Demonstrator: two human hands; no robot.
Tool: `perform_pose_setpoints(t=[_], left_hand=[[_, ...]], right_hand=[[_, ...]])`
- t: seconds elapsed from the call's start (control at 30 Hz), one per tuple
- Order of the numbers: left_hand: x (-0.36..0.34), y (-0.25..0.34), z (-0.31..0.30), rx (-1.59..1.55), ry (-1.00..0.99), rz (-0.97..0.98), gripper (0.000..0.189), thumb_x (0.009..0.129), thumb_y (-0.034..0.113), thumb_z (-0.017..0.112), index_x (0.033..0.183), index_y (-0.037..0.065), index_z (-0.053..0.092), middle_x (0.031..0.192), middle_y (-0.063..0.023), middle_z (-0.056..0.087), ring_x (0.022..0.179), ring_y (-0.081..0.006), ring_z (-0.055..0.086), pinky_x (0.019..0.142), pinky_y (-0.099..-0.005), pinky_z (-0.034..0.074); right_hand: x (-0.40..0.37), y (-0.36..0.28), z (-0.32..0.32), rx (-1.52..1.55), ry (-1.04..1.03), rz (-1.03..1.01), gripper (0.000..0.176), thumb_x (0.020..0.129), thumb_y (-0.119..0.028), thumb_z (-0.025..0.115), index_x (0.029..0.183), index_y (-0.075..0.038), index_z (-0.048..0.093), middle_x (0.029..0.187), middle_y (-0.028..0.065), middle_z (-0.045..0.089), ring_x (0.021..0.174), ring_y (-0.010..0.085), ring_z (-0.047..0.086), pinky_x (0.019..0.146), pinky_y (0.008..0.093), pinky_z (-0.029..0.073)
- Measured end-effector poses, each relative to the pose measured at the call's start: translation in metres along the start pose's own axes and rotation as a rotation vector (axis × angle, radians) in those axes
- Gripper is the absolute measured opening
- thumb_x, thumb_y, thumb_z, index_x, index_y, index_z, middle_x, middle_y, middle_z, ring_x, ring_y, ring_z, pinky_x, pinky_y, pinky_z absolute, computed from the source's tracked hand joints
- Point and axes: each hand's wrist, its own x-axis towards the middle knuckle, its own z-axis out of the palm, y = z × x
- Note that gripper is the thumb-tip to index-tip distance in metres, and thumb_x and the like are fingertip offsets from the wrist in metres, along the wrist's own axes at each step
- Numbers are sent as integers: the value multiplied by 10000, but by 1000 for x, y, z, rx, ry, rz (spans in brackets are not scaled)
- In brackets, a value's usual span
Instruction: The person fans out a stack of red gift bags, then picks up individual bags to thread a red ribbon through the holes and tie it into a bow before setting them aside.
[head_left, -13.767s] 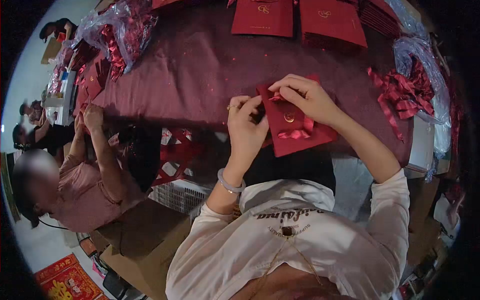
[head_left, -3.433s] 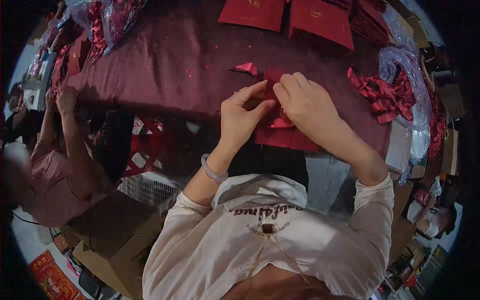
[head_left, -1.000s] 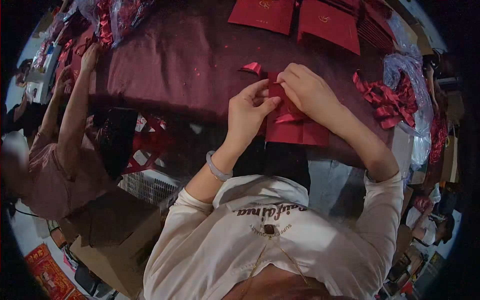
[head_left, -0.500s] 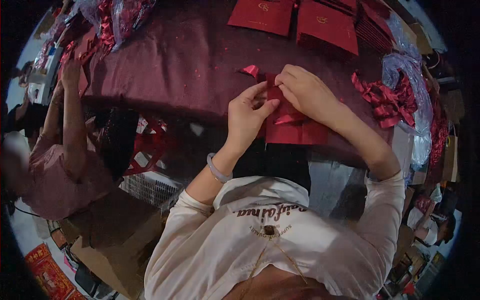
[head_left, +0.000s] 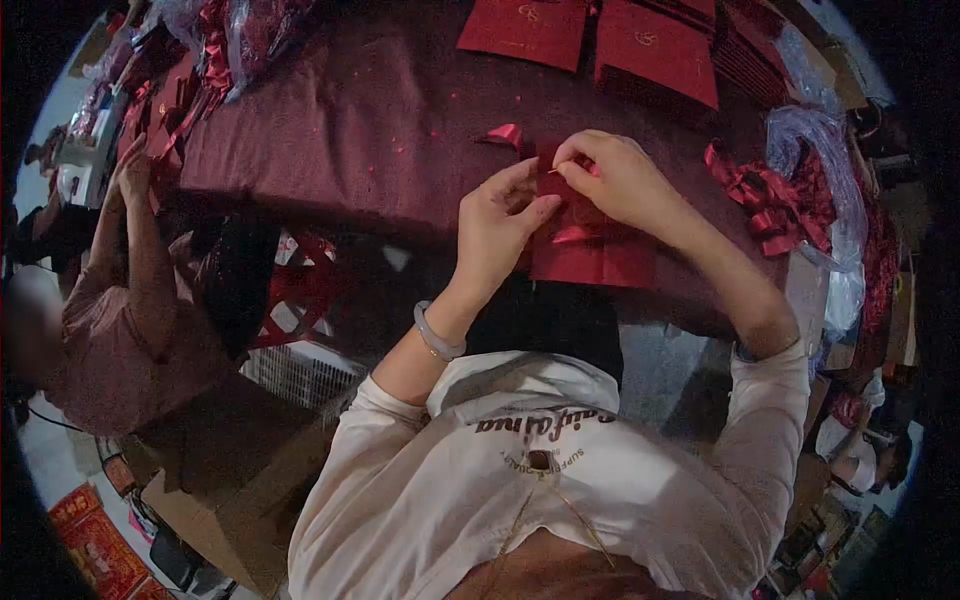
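A red gift bag lies flat at the table's near edge, with a strip of shiny red ribbon across it. My left hand grips the bag's left side, thumb in front and fingers partly behind. Over the upper part of the bag, my right hand is closed in a pinch. A tiny, thin, pale tip shows at its fingertips, too small to name. Just beyond my left fingers lies a loose piece of red ribbon.
Stacks of red bags with gold emblems stand at the back of the dark red tablecloth. Red ribbons and clear plastic wrap lie on the right. At left, a co-worker's hands are over red material.
My right fingers have shifted slightly, and a thin pale tip now shows in their pinch. My left hand has hardly moved. The co-worker's hands at left have shifted a little.
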Motion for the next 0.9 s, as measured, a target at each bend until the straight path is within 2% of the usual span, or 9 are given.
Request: perform_pose_setpoints(t=[0.17,0.27,0.4,0.47,0.6,0.63,0.7,0.73,0.9], left_hand=[[-1,6,2,30,13,-29,431,788,-33,663,1192,-81,524,1057,-83,621,904,-106,581,815,-232,478],[0,-2,2,-13,15,-14,430,762,-5,698,1165,-60,557,967,-65,631,836,-95,584,760,-227,483],[-3,4,2,11,49,8,418,767,3,698,1159,-50,566,955,-57,631,827,-90,577,747,-226,484],[-4,8,2,-29,66,-61,409,785,-14,676,1175,-44,557,983,-48,611,863,-94,572,774,-219,480],[-3,0,-2,-36,63,-20,373,819,7,647,1178,-36,557,990,-44,612,865,-94,572,791,-225,476],[-4,1,-4,-207,71,-122,353,839,17,625,1182,-31,556,992,-42,612,877,-100,574,809,-233,472],[-5,4,-8,-512,32,-240,316,878,21,562,1191,-21,552,999,-44,611,902,-110,577,804,-239,469],[-6,6,-8,-506,28,-241,316,878,21,562,1191,-21,552,999,-44,611,902,-110,577,804,-239,469],[0,2,-7,26,-56,-91,335,826,-47,570,1160,-13,566,1053,-59,584,909,-144,577,807,-285,474]], right_hand=[[-2,0,5,-79,-23,21,142,819,-131,572,899,-15,596,870,144,598,813,296,602,723,367,481],[-6,-6,10,-312,-23,-296,105,809,-82,537,886,-10,539,916,162,522,922,356,543,759,422,477],[-4,-8,7,-323,-19,-307,137,814,-106,555,910,-13,530,883,162,547,890,356,558,747,413,476],[0,-14,-1,-27,-23,22,158,816,-144,586,905,-23,535,859,160,575,859,353,576,733,411,471],[1,-8,3,48,-9,-3,136,806,-164,626,862,-41,619,886,145,607,850,326,592,737,386,472],[2,-3,4,51,-4,-2,136,806,-164,626,862,-41,619,886,145,607,850,326,592,737,386,472],[3,12,2,163,4,-107,150,837,-142,613,942,-35,620,884,85,592,863,214,590,757,294,452],[0,11,-3,217,-15,-76,185,894,-178,567,973,-24,633,910,47,592,893,155,566,794,271,438],[-15,29,4,710,-16,193,331,974,-270,442,1073,-3,609,994,35,596,894,94,537,795,244,439]])
